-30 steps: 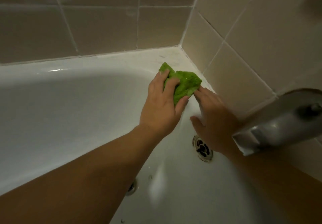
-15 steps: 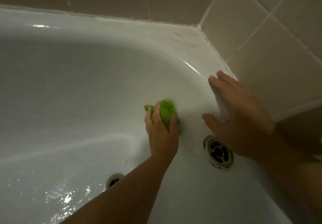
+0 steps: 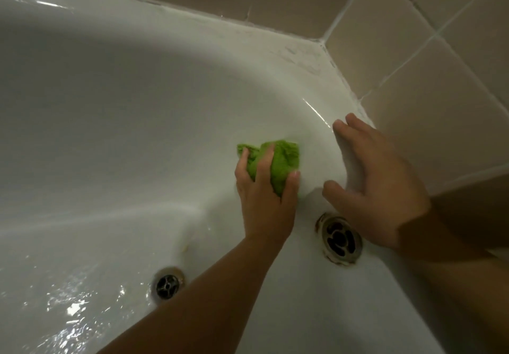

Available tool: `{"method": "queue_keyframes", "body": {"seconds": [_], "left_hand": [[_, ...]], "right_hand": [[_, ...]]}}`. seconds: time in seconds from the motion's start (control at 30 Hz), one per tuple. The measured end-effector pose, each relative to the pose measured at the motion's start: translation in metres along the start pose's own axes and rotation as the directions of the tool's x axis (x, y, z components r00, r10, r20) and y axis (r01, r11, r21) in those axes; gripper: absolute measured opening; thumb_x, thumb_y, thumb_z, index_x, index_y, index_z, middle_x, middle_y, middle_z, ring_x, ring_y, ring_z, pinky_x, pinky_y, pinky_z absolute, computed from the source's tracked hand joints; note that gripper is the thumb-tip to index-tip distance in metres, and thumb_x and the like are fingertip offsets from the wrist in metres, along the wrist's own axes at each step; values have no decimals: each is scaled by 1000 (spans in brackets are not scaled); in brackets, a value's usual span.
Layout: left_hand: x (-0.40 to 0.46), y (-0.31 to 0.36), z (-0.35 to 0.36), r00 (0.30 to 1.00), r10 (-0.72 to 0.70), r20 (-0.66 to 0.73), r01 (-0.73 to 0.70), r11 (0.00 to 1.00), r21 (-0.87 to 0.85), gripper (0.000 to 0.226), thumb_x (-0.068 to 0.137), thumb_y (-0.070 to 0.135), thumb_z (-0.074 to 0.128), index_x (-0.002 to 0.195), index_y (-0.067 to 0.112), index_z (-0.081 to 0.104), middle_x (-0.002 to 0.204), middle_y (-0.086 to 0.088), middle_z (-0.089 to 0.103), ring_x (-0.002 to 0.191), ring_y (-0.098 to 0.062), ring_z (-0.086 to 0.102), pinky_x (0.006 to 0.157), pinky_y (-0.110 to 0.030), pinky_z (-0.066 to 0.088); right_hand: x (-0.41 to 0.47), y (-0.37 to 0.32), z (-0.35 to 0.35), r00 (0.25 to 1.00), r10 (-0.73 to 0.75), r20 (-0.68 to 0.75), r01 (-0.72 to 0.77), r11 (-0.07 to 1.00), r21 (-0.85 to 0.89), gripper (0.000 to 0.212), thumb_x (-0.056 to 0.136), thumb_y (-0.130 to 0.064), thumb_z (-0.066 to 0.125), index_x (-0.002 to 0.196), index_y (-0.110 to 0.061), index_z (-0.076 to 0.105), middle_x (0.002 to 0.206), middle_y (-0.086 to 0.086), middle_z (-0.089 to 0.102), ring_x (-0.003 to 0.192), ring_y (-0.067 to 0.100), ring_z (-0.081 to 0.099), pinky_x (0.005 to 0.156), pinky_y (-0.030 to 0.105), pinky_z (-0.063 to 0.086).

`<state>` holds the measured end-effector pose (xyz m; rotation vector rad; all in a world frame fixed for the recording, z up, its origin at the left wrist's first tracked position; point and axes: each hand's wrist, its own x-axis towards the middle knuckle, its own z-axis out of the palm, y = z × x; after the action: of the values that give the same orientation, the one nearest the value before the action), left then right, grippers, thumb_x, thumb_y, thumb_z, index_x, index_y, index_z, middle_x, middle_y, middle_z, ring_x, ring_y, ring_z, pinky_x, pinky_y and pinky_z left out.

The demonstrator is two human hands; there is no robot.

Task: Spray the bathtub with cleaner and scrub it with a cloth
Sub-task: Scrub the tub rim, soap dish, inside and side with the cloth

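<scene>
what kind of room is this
Most likely a home bathroom, seen from over a tub. A white bathtub fills the view, with a floor drain and a round overflow fitting on its end wall, and beige tiled walls meeting at the corner.

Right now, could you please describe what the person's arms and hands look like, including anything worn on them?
Both forearms are bare as far as the head view shows: no sleeves, no gloves. The left hand and right hand carry no visible rings, watch or bracelet. The visible fingernails look short and unpainted, though the light is dim. No markings show.
</scene>
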<state>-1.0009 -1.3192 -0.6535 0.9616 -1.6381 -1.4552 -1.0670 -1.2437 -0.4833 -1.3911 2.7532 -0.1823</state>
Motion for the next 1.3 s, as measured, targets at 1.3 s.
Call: {"method": "queue_keyframes", "body": {"seconds": [1.3], "left_hand": [[-5,-13,11,968,-251,-17,237,932,-276,53,89,64,60,140,61,46,157,14,27,146,-18,35,121,-48,34]], "right_hand": [[-2,-2,2,996,52,-66,-50,998,36,84,76,-44,55,158,-35,38,167,-11,27,153,10,24,117,20,11]]}}
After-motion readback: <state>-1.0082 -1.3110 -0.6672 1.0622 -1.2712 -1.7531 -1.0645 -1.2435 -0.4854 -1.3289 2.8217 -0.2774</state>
